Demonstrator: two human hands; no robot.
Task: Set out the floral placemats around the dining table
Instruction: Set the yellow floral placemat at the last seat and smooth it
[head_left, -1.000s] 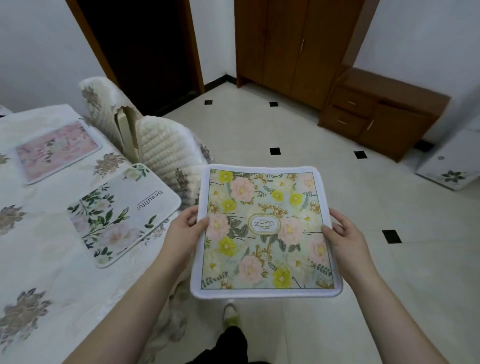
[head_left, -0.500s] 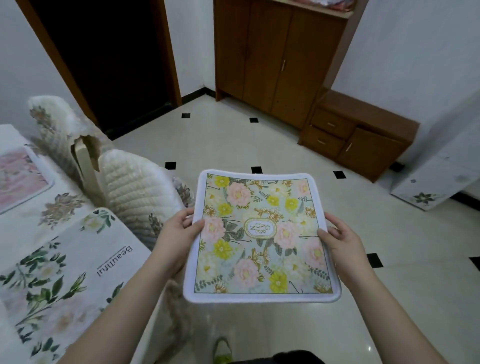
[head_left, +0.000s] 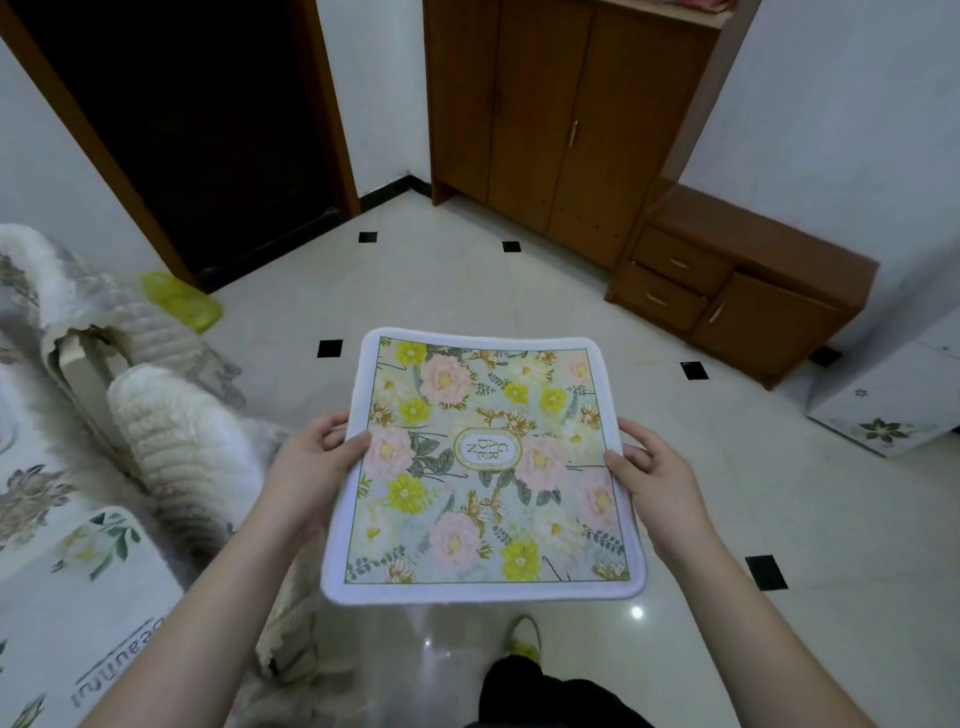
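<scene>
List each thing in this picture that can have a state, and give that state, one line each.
Yellow-and-pink floral placemat: held level above the floor
Left hand: grips its left edge
Right hand: grips its right edge
White leaf-print placemat: lying flat on the table
Brown wooden cupboard doors: closed

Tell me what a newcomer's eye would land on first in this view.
First, the yellow-and-pink floral placemat, held flat over the tiled floor mid-frame, the left hand and right hand gripping its side edges. Next, the white padded chair backs at left, beside the table's edge, where a green-leaf placemat lies.
</scene>
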